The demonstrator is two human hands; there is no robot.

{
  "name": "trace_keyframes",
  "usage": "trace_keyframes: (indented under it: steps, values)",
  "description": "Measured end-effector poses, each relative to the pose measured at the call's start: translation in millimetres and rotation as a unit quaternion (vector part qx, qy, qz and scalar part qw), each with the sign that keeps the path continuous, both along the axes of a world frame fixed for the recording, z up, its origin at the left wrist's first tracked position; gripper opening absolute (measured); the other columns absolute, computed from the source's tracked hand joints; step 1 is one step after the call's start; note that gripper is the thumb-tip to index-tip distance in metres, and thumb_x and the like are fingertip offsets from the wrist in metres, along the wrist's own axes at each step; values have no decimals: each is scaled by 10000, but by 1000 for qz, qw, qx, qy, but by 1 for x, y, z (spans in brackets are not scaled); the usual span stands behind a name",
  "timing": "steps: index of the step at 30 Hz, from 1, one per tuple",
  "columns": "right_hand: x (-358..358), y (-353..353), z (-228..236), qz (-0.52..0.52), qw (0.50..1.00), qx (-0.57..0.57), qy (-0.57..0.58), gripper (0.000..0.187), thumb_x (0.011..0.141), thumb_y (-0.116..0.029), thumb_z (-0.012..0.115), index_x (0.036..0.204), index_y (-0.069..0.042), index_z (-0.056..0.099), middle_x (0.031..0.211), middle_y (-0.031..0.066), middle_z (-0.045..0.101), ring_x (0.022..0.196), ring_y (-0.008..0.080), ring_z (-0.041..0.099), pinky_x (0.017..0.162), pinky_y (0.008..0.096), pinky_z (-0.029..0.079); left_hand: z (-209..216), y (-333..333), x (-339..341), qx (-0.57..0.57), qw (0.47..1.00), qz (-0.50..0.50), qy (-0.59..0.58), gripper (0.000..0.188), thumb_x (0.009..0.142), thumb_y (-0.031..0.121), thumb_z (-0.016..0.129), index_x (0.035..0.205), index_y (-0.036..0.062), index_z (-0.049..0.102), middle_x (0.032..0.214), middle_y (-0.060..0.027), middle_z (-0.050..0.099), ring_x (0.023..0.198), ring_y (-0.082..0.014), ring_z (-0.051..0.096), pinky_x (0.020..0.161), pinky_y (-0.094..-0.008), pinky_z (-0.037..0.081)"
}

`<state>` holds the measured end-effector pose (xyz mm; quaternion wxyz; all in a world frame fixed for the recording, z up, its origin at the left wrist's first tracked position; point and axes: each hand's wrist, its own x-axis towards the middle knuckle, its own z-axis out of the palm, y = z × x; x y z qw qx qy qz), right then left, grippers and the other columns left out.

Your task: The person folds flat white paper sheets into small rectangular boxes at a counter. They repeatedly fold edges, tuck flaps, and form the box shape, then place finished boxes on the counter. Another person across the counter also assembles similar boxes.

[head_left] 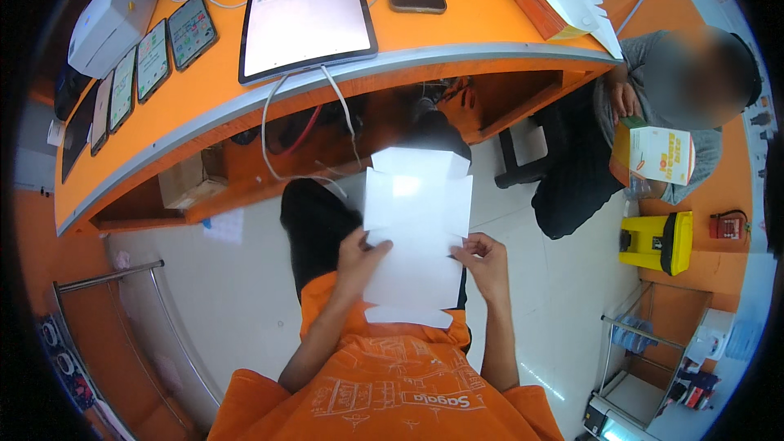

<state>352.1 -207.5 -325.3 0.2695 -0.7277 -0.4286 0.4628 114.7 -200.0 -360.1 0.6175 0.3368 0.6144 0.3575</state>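
A flat, unfolded white carton blank point(416, 265) with flaps at both ends lies over my lap, its plain side up. My left hand point(359, 260) grips its left edge, thumb on top. Opposite, my right hand point(483, 263) pinches the right edge at about the same height, close to a crease line. The fingers under the card are hidden. The far flaps reach toward the desk's front edge, and the near flap lies by my orange shirt.
Ahead is an orange desk point(457, 28) with a tablet point(306, 16), several phones, cables and an orange-white carton point(559, 4). A seated person at right holds a small printed box point(661, 153). Beyond stand a yellow bin point(656, 242) and a metal rack point(641, 343).
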Motion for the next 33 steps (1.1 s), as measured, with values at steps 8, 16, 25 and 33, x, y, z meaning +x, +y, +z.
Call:
trace_keyframes:
  steps: [8,16,25,33]
  values:
    - [-30,-17,-11,-118,987,109,-25,150,802,-11,739,900,40,638,784,22,615,698,84,540,650,238,462,-16,-18,24,130,974,92,161,119,831,16,728,916,-14,651,833,-61,684,716,-156,630,643,-327,498]
    - [-42,-28,-15,-163,973,159,-42,205,804,-42,752,951,55,650,813,134,687,667,186,653,632,320,511,-28,-16,51,331,866,-48,373,122,834,32,690,941,-13,653,872,-143,606,837,-334,593,835,-440,442]
    - [-25,-23,-9,-187,977,99,4,233,796,-47,759,979,62,663,795,121,688,676,176,647,641,310,511,-11,-5,45,156,955,-80,241,267,919,148,677,1099,-48,659,885,-178,674,757,-285,662,642,-383,511]
    - [8,-12,-6,-137,981,99,-93,246,795,-60,759,988,64,671,790,80,668,693,141,607,652,290,496,8,-5,39,87,987,-113,79,245,957,181,657,1003,-52,718,707,-19,657,611,-61,562,539,-252,440]
